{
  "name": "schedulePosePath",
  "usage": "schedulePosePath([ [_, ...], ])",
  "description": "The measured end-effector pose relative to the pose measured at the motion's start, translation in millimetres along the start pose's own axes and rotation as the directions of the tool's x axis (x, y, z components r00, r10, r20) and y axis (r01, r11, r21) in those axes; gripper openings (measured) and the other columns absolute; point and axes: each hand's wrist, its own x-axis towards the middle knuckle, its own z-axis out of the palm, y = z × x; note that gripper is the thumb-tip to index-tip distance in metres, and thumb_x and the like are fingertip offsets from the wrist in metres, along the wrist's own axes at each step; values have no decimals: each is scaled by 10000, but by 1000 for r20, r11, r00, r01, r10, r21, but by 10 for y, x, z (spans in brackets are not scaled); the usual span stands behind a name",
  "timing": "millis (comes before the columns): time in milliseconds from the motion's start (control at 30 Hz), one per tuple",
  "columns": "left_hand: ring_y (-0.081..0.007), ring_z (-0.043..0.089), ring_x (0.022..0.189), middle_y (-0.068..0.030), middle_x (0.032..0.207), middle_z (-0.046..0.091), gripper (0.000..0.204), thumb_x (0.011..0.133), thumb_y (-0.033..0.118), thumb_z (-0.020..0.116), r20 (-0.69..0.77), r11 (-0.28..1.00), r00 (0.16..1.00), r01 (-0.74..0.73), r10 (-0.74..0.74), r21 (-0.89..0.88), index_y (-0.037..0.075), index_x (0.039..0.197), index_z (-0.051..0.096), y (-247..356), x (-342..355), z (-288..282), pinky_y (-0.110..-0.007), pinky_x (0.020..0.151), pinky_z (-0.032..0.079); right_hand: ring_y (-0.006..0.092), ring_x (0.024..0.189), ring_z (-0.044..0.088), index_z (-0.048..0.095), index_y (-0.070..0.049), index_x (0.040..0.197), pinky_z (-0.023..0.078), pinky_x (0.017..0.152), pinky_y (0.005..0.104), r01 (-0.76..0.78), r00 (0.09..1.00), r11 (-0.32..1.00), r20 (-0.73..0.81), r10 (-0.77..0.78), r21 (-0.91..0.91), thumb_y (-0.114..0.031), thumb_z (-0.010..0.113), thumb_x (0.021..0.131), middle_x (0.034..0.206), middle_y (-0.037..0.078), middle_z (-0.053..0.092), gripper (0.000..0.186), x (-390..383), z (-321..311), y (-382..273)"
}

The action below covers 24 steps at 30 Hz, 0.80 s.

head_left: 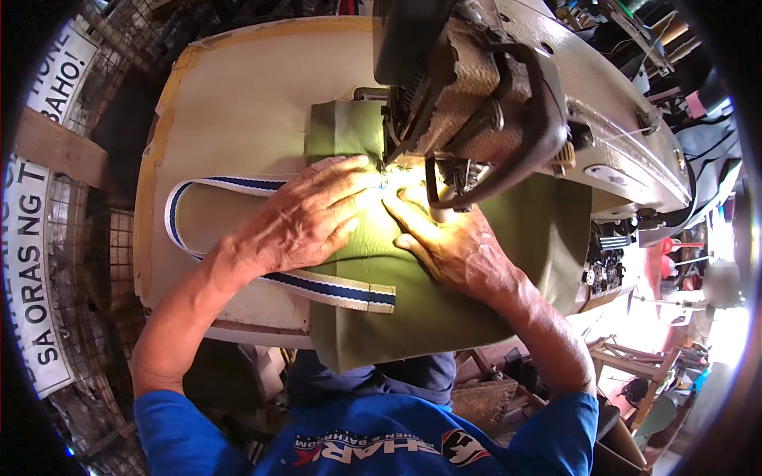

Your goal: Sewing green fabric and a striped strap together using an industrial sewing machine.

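Note:
Olive green fabric lies spread under the head of a sewing machine, its near edge hanging over the table's front. My left hand rests on the cloth with fingers stretched toward the lit needle area. On the other side of the needle, my right hand presses flat on the cloth, thumb and forefinger apart; its other fingers are partly behind the machine. A white, navy and beige striped strap loops out left and passes beneath my left wrist. One cut end of it lies on the fabric.
The pale table has a taped, worn edge. A dark curved bar on the machine juts out above my right hand. Wire mesh with signs stands at the left. Wooden pieces and clutter fill the right.

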Motion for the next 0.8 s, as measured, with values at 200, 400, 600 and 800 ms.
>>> schedulePosePath([
  [200,-331,505,1262,-161,1268,577,416,842,87,634,42,999,999,8,-10,48,-11,1244,592,-57,40,-17,-452,1118,394,306,920,573,607,-36,1226,449,853,442,50,999,994,-2,-50,-100,-303,603,904,963,126,618,419,114,-45,11],
  [400,-327,497,1270,-156,1259,585,329,850,117,632,11,996,999,-41,40,77,12,1162,641,-178,82,15,-442,1130,382,334,1042,588,629,-38,1195,462,893,441,52,998,998,24,-51,-43,-397,645,862,1034,147,634,490,-272,-564,-174],
  [600,-357,486,1267,-178,1323,526,368,874,95,620,13,987,994,-108,107,121,0,1227,570,-226,70,40,-437,1119,391,247,1162,588,632,-2,1228,448,994,383,-593,657,805,-592,467,-24,-259,544,950,1219,125,640,388,-1461,-1853,274],
  [800,-366,488,1264,-189,1307,529,399,869,117,625,-52,1000,998,19,-18,18,-7,1240,547,-215,54,56,-440,1115,383,256,1198,577,556,-68,1348,458,1012,363,-580,813,586,-439,382,-565,-183,428,1005,1300,123,602,384,-1976,-3250,2591],
])
